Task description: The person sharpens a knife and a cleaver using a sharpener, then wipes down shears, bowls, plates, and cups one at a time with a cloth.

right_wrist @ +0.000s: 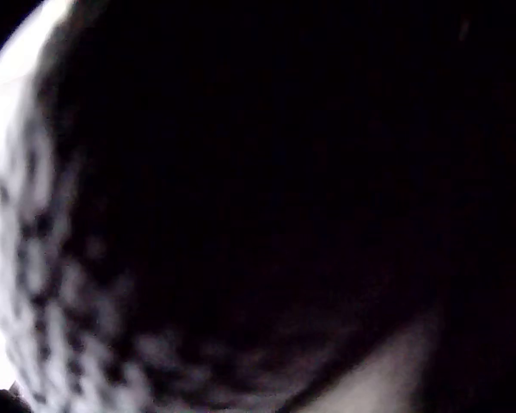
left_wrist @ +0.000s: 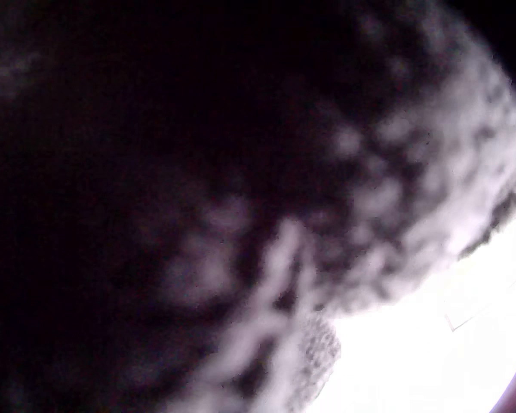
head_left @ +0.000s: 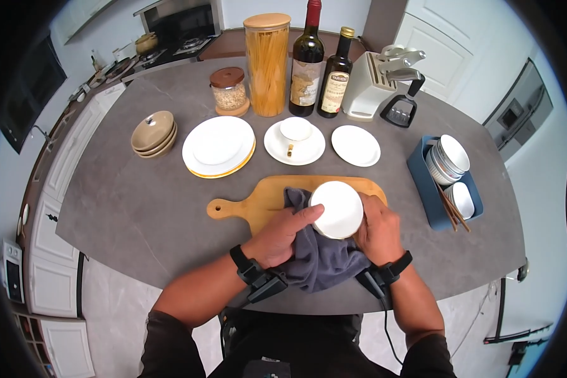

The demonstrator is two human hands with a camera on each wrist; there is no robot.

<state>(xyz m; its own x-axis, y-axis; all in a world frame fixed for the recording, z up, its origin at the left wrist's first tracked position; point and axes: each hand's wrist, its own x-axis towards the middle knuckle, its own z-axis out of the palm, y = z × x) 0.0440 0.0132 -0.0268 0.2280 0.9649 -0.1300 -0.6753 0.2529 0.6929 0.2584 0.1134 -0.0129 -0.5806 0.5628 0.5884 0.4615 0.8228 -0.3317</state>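
Dark sleeves on both arms, pushed up above the elbows, forearms bare. Left hand (head_left: 277,234) wears a black wrist strap carrying a boxy black camera unit. Right hand (head_left: 378,230) has the same black strap, with a thin black cable trailing down toward the body.

- The bowl (head_left: 337,209) at the frame's centre is plain white.
- The cloth (head_left: 318,258) below it is dark grey.
- The cutting board (head_left: 268,198) is pale honey wood.
- The surface (head_left: 138,208) is mottled grey stone.
- The rack (head_left: 425,183) at the right is blue, holding white bowls.
- The stacked bowls (head_left: 153,132) at the upper left are beige.
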